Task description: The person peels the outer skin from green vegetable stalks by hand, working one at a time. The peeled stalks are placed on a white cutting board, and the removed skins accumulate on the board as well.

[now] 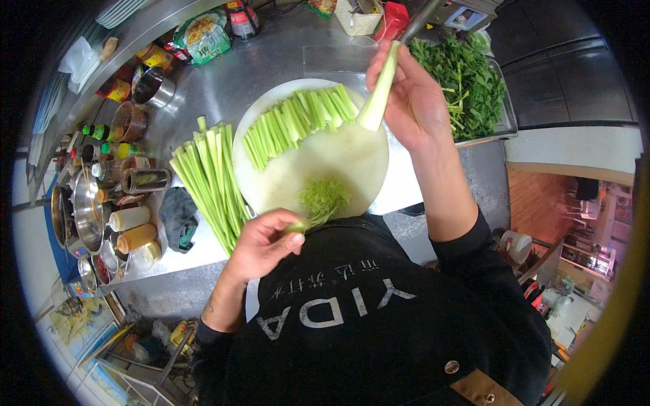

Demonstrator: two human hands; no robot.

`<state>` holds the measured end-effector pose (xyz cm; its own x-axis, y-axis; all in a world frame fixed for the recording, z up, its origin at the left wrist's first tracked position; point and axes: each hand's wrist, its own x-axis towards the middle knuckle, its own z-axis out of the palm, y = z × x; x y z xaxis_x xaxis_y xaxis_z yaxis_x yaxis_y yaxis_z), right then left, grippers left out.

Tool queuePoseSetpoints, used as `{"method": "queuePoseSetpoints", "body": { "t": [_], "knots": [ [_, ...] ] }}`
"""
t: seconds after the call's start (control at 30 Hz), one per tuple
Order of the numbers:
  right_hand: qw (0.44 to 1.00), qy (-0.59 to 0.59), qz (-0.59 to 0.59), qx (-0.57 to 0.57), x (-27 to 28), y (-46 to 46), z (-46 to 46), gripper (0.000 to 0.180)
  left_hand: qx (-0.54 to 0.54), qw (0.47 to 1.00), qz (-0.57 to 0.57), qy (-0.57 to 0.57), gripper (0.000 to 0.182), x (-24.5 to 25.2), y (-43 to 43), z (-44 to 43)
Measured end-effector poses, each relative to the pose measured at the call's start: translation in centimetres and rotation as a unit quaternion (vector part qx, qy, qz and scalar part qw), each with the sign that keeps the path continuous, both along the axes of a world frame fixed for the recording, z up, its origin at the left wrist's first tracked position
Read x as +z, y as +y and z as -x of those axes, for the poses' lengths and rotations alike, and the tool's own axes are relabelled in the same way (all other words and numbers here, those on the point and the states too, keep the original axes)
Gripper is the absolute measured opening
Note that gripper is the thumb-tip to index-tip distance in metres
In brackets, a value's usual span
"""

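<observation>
A pale celery stalk point(380, 94) slants across the fingers of my right hand point(419, 104), its wide cut end pointing down over the cutting board's edge. My left hand point(266, 241), at the near edge of the board, pinches a thin bit of green celery strings point(300, 226) between thumb and fingers. Right beside it lies a loose heap of fine celery strings point(325, 195). Stalk pieces point(299, 119) lie side by side in a curved row along the far part of the round white cutting board point(355, 162). Left of the board rests a bundle of long celery stalks point(210, 177).
A metal tray of leafy celery tops point(464, 83) stands at the right. Squeeze bottles point(136, 237), jars and metal bowls point(89, 208) crowd the left, with a dark cloth point(177, 218) near them. Packets point(203, 35) and a white basket point(358, 18) stand along the back.
</observation>
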<state>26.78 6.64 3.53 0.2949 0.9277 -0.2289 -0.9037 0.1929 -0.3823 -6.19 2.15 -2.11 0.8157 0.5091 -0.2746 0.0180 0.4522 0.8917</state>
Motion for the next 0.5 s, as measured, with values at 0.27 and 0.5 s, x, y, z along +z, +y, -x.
{"method": "queuePoseSetpoints", "body": {
  "t": [0.27, 0.5],
  "knots": [
    [0.976, 0.012, 0.087, 0.200, -1.2, -3.9, 10.1, 0.021, 0.208, 0.978, 0.022, -0.007, 0.030, 1.6, 3.2, -2.5],
    [0.964, -0.180, 0.088, 0.177, -2.2, -3.2, 11.7, 0.022, 0.188, 0.981, 0.044, -0.015, 0.033, 2.4, 4.1, -4.6]
  ]
}}
